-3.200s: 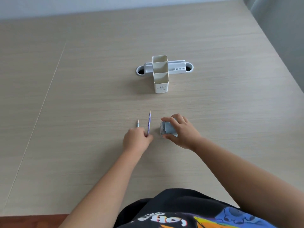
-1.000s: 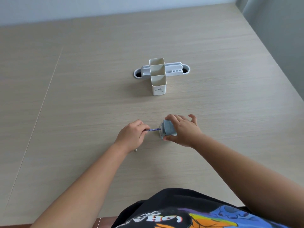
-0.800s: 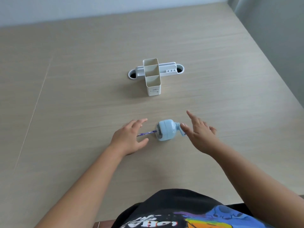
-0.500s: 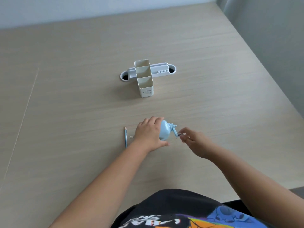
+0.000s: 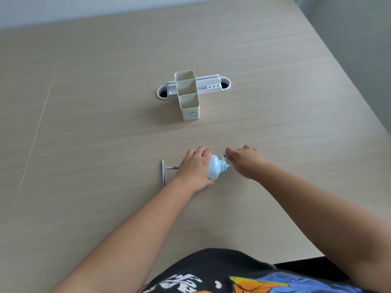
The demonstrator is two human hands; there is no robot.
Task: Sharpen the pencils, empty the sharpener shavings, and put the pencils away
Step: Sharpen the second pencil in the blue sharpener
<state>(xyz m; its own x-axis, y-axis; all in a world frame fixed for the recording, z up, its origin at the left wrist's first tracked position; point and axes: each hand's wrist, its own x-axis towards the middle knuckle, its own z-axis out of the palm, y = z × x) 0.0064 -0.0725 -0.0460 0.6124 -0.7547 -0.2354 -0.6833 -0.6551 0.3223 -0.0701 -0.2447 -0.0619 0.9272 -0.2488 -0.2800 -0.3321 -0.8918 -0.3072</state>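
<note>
A light blue rotary pencil sharpener [image 5: 215, 167] lies on its side on the wooden table [image 5: 105, 123]. My left hand [image 5: 195, 168] wraps around its body and holds it down. A purple pencil [image 5: 172, 167] sticks out to the left from under that hand, its tip end hidden. My right hand [image 5: 245, 162] pinches the sharpener's crank handle [image 5: 223, 156] on the right side. A blue pencil [image 5: 163, 173] lies loose on the table left of my left hand, point facing away from me.
A white desk organiser [image 5: 188, 94] with several open compartments stands farther back in the middle of the table. The table's right edge [image 5: 349, 102] runs diagonally, with grey floor beyond.
My left hand let go of the purple pencil and gripped the sharpener body. My right hand left the body, took the crank handle and has moved it upward.
</note>
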